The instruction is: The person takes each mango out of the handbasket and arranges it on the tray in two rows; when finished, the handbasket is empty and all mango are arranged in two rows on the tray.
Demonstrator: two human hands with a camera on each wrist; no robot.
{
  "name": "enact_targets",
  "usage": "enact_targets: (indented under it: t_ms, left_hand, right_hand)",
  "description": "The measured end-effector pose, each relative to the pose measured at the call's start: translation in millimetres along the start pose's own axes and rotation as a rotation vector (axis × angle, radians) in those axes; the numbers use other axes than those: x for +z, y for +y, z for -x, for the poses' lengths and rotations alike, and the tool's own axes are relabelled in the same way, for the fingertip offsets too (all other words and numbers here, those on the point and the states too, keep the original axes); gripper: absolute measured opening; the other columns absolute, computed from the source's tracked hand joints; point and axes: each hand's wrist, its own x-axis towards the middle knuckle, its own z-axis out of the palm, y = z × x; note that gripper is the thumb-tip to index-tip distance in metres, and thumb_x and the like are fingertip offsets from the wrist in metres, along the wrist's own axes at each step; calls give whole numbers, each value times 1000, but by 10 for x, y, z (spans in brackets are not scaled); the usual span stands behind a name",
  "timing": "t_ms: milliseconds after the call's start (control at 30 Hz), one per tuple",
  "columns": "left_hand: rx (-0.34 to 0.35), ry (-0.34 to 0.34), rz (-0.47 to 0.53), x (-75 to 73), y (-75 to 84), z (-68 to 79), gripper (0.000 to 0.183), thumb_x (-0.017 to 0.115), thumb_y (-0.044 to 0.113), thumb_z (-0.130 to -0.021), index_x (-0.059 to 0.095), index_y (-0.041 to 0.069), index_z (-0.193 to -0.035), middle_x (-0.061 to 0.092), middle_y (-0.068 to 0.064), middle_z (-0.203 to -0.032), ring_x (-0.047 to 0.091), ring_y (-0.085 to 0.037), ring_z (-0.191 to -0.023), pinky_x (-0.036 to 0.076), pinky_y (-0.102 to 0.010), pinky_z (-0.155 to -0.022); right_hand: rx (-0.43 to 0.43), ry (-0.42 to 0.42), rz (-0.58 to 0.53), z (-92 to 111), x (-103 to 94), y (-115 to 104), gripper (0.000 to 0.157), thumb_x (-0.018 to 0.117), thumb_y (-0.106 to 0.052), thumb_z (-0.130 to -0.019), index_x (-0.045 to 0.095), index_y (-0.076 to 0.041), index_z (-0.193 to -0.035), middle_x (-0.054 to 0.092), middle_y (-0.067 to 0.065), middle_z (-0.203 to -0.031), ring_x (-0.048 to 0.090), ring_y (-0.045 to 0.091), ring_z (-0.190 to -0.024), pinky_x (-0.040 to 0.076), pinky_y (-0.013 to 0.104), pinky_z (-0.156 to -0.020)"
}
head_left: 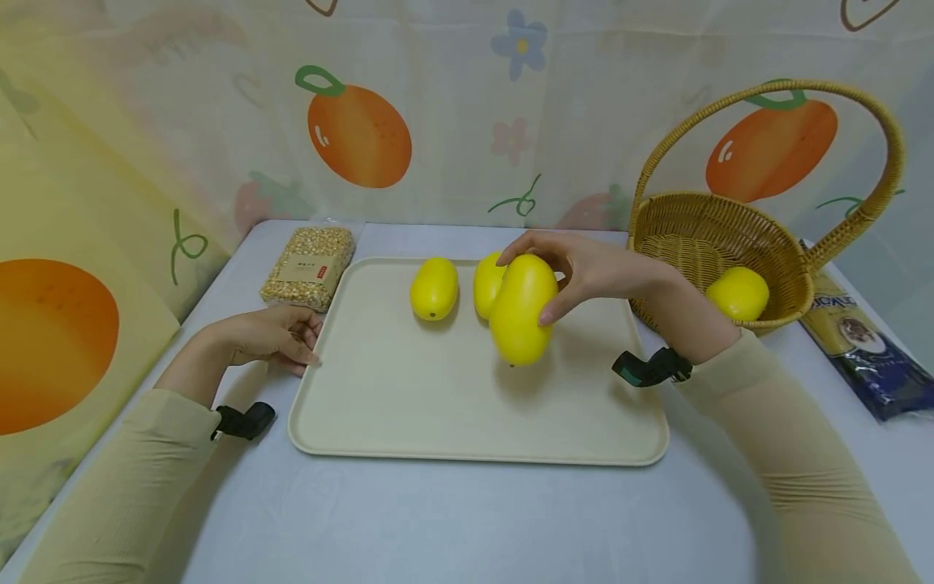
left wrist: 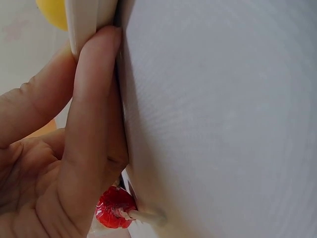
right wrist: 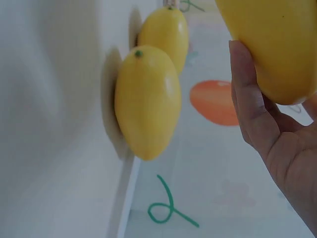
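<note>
Head view: with the right hand (head_left: 587, 264), grasping a raised fruit (head_left: 522, 312), yellow and oblong, clear of the tray (head_left: 409, 405) and above its right half. Thumb set against the right side, fingers curled over the far end. With the left hand (head_left: 272, 334), pinching the tray at its left edge. On the tray, near its back edge: the left fruit (head_left: 434, 290), in plain sight, and the rear fruit (head_left: 485, 284), partly hidden by the raised fruit. To the right on the table (head_left: 467, 519), beside the tray: a wicker basket (head_left: 704, 219) with a tall handle, and inside it the basket fruit (head_left: 739, 294), also yellow. Just beside the tray's back left corner: a clear bag (head_left: 314, 251) of corn kernels. At far right, partly behind the basket: a blue and gold packet (head_left: 868, 349). Hanging behind everything: a printed backdrop (head_left: 445, 49).

Left wrist view: holding the tray's rim between thumb and finger, with a red wrapped item (left wrist: 115, 208) beyond, too hidden to identify.

Right wrist view: gripping the raised fruit well apart from the tray, the other two overlapping in sight; cannot tell whether touching.
</note>
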Motion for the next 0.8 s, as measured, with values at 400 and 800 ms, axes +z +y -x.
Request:
enact_targets:
  t_ms: [400,800]
  left_hand:
    - [-5,0,-1,-1,-1,-3,46,71,0,-86,39,-6,-118,49,-2,-91,59,-9,-77,61,-21,-72]
    - [-6,-5,-7,-10,-14,-20,46,70,0,-87,38,-6,-119,49,-2,-92,59,-10,-78,61,-21,-72]
  right_hand:
    - [46,-68,37,-281,325,69,70,85,-19,-76,50,-22,-136,44,0,-137,51,26,-119,53,39,-97]
    - [27,-113,26,-526,575,138,73,86,-23,-76,48,-17,-137,48,1,-135,52,22,-118,48,37,-102]
